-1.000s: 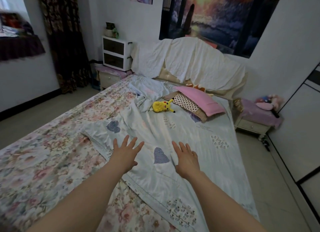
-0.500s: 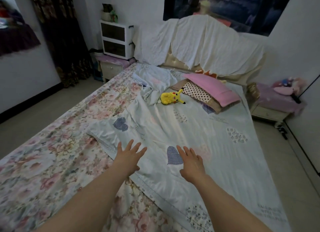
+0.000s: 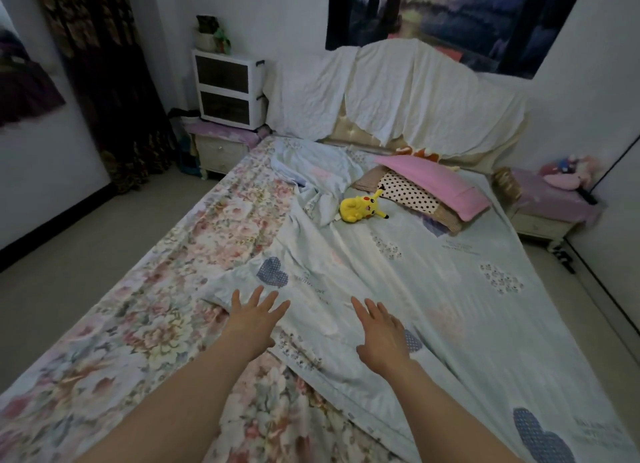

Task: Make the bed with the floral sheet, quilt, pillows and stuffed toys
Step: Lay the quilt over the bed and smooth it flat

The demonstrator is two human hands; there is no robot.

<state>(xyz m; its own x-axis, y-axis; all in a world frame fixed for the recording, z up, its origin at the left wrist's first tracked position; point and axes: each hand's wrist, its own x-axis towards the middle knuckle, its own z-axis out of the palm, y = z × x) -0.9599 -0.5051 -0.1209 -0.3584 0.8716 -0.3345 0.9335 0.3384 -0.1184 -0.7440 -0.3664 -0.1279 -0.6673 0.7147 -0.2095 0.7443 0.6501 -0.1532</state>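
Head view: left hand (image 3: pixel 254 319) and right hand (image 3: pixel 382 334), fingers spread wide, over the pale-blue heart-patterned quilt (image 3: pixel 433 289) on the floral sheet (image 3: pixel 145 324).

Both forearms run off the bottom edge. The quilt (image 3: pixel 433 289) hides the floral sheet (image 3: pixel 156 324) beneath the right grip (image 3: pixel 381 338) and to its right. Well beyond the left grip (image 3: pixel 252 320), the pink pillow (image 3: pixel 436 185) covers most of the dotted pillow (image 3: pixel 408 194). The quilt's printed words are too small to read.
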